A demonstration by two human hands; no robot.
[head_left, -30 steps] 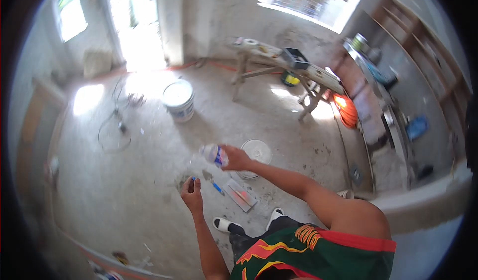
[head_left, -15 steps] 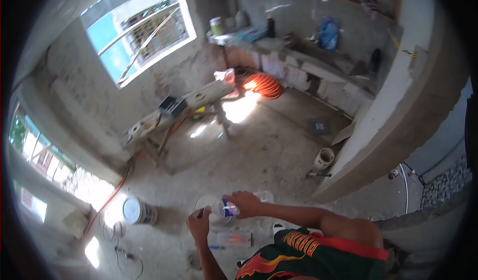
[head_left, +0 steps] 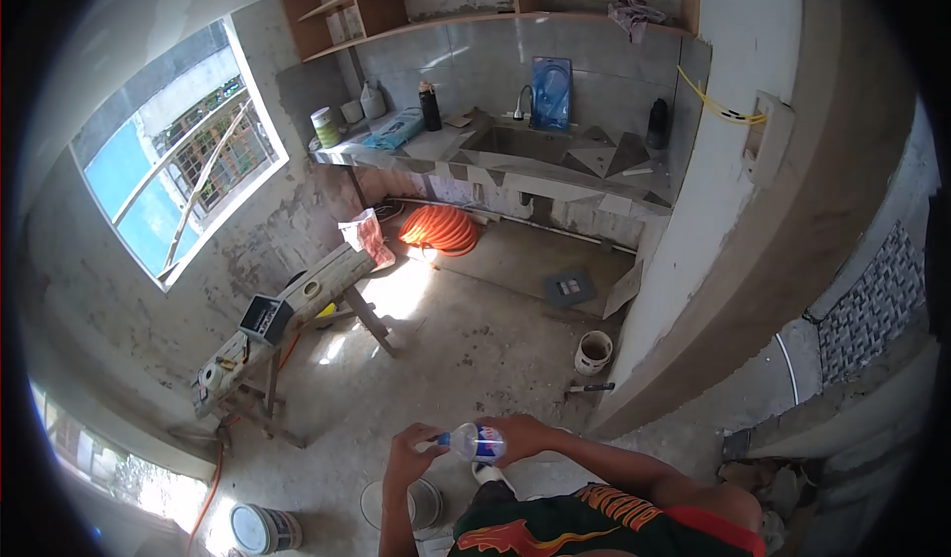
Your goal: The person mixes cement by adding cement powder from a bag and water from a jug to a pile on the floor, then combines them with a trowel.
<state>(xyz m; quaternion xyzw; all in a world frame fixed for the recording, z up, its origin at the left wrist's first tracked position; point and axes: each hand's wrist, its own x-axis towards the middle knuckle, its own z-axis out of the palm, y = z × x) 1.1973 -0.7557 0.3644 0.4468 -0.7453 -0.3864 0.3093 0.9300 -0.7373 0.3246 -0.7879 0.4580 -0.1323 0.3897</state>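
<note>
A clear plastic bottle point(head_left: 478, 442) with a blue and red label lies sideways between my hands, low in the view. My right hand point(head_left: 520, 436) is wrapped round its labelled body. At the blue cap end, my left hand point(head_left: 418, 446) has its fingers closed on the cap. Under my left forearm stands a round bucket point(head_left: 424, 503) on the floor, partly hidden by the arm. To its left is a lidded paint bucket point(head_left: 265, 529).
A wooden trestle bench point(head_left: 332, 278) with tools stands at the left. Behind are an orange hose coil point(head_left: 438, 231) and a counter point(head_left: 426, 151) with a sink. A white bucket point(head_left: 593, 353) and a hammer point(head_left: 591, 388) are near the right wall.
The view has tilted up and shows more of the counter and shelves. My left hand is now at the bottle's cap, and the bottle is more clearly sideways.
</note>
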